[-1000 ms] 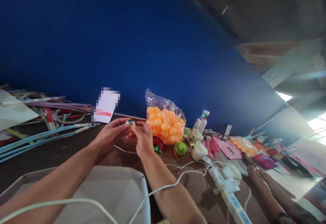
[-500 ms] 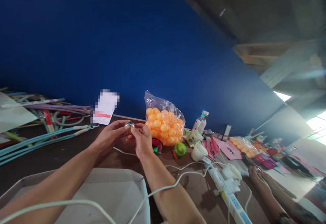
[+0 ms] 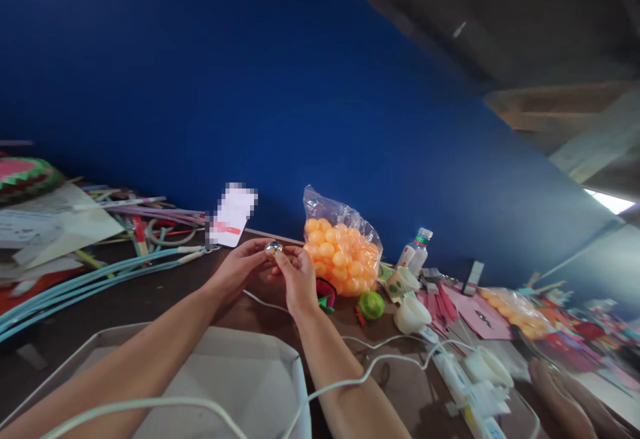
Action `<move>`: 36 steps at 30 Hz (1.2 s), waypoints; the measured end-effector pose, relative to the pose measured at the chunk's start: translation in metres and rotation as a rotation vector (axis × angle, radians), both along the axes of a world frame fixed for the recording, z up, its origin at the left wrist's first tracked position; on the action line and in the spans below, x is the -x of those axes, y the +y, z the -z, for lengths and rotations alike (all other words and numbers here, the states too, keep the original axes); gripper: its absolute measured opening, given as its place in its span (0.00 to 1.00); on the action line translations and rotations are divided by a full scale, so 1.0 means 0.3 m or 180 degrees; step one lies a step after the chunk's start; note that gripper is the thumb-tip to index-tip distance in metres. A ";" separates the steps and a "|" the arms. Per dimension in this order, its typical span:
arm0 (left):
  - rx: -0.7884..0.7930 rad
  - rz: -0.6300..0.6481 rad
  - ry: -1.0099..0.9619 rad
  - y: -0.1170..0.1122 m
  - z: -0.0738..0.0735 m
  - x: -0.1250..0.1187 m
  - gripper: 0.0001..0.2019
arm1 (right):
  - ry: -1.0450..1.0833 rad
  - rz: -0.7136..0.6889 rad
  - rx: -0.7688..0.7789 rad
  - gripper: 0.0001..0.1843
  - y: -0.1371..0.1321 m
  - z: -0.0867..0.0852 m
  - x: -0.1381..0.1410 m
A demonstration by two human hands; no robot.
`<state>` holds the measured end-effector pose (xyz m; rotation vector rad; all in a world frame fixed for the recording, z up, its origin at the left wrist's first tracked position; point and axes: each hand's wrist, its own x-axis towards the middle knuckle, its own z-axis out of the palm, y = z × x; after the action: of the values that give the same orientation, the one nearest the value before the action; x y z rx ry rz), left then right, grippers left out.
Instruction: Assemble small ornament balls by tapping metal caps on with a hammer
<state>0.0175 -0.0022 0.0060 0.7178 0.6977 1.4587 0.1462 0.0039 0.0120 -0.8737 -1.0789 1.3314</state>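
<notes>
A small, shiny silver ball (image 3: 273, 248) is pinched between my two hands over the brown table. My left hand (image 3: 245, 262) grips it from the left with closed fingers. From the right, the thumb of my right hand (image 3: 297, 279) presses on its near side, the other fingers curled behind. The ball's underside is hidden by the fingers. Just right of my right hand stands a clear bag of orange balls (image 3: 345, 252). Near the wrist lie a dark red and green piece (image 3: 326, 294) and a green-yellow round item (image 3: 371, 306).
An open white tray (image 3: 235, 339) sits below my forearms. White cable (image 3: 340, 384) crosses my right forearm towards a power strip (image 3: 455, 376). A phone (image 3: 233, 216) leans near the blue wall. Light-blue cords (image 3: 125, 266) lie left. Another person's hands (image 3: 565, 392) are at far right.
The view has swung left, so everything sits further right in the picture. Both my hands keep their hold on the silver ball, with little visible change in grip.
</notes>
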 end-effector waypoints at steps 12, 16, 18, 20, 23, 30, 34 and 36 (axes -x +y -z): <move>-0.0040 -0.0025 0.0173 0.000 0.013 0.000 0.18 | -0.0136 0.0076 0.0036 0.22 0.013 0.010 -0.007; 0.0017 -0.0020 0.0247 0.001 0.018 0.003 0.19 | -0.0143 0.0030 0.0081 0.22 0.021 0.013 -0.008; 0.0080 -0.0015 0.0265 0.001 0.016 0.003 0.19 | -0.0140 -0.0006 0.0058 0.21 0.024 0.017 -0.009; 0.0137 -0.0033 0.0282 0.000 0.013 0.002 0.20 | -0.0131 -0.0026 0.0034 0.20 0.027 0.020 -0.010; 0.0113 -0.0061 0.0283 0.001 0.011 -0.001 0.19 | -0.0099 -0.0052 0.0014 0.20 0.028 0.019 -0.012; 0.0056 -0.0195 0.0283 0.016 0.011 0.010 0.14 | -0.0494 -0.0290 -0.0013 0.24 -0.010 -0.041 -0.022; 0.0074 -0.0263 0.0370 0.021 0.013 0.026 0.14 | -0.1200 -0.0970 -0.0250 0.22 -0.059 -0.148 -0.061; 0.0127 -0.0235 0.0338 0.024 0.015 0.031 0.15 | -0.1484 -0.0942 -0.0514 0.18 -0.068 -0.216 -0.106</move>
<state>0.0083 0.0050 0.0016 0.7495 0.8405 1.4777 0.1781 -0.0165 0.0768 -0.9535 -1.7089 1.2851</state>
